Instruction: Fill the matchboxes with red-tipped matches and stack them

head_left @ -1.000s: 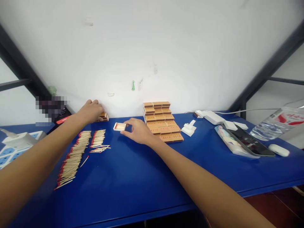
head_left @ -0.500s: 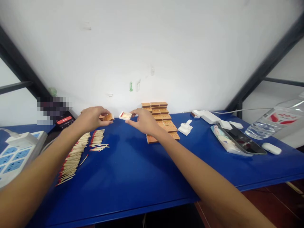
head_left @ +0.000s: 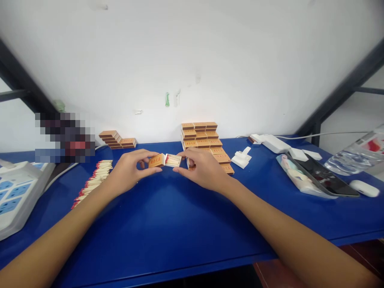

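My left hand (head_left: 135,167) pinches an orange matchbox sleeve (head_left: 156,160) between thumb and fingers. Between the thumb and fingers of my right hand (head_left: 199,166) is a white matchbox tray (head_left: 180,161) with red-tipped matches lying in it. The sleeve and tray are end to end above the blue table, the tray's left end at the sleeve's mouth. To the left, partly behind my left forearm, a long pile of loose matches (head_left: 95,179) lies on the table. Stepped rows of closed matchboxes (head_left: 202,143) rise behind my right hand, which hides some of them.
A smaller matchbox stack (head_left: 109,137) stands by the wall at left. A white power strip (head_left: 15,198) lies at far left. Rightward are folded white paper (head_left: 241,157), white adapters (head_left: 274,143), a phone (head_left: 327,178), an earbud case (head_left: 364,188) and a tilted water bottle (head_left: 351,156).
My hands have come together toward the middle, bringing the sleeve and tray from apart to end to end. The view has shifted slightly, and the small stack at left now shows.
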Demonstrator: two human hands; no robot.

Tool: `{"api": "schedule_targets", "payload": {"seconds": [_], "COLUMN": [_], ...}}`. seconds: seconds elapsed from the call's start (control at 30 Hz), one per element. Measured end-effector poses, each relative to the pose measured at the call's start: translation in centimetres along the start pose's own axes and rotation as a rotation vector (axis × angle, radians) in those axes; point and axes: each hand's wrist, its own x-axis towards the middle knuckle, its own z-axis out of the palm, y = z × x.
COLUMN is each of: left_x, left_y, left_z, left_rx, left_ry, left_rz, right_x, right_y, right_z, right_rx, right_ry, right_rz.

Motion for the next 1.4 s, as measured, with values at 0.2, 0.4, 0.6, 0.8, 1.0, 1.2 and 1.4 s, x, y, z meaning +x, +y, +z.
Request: {"api": "schedule_targets", "payload": {"seconds": [0.2,0.4,0.6,0.8,1.0,1.2,1.4], "left_x": [-0.3,-0.4,-0.4,-0.3,-0.2,-0.4,-0.5], "left_y": [-0.4,-0.1,-0.1,-0.6,-0.1,0.1,0.0], "left_z": [-0.2,0.0,-0.2,-0.4,-0.7,-0.6,-0.8], "left_rx": [0.021,0.007,-0.040,-0.096,-0.146,-0.245,-0.403], "left_ry": [0.001,0.018,0.038,0.020,0.024,0.031,-0.070], "left_rz": [0.011,0.000,-0.025,-0.035,-0.051,-0.107,-0.242], "right_x": [-0.1,-0.6,-0.5,-0.4,-0.4,-0.2,0.0], "right_y": [-0.3,-0.4,-0.7,-0.8,-0.8,-0.8,-0.8], "right_z": [-0.1,0.7,0.1,-0.2,0.1,-0.2,-1.1], "right_rx": [-0.008,0.030,0.146,0.207,0.227,0.285,0.351], "right_ry": [0.064,0.043,-0.039,-0.073,-0.054,-0.110,-0.092], "right_rz": [0.044,-0.013,0.034,0.072,0.093,0.113,0.129]}}
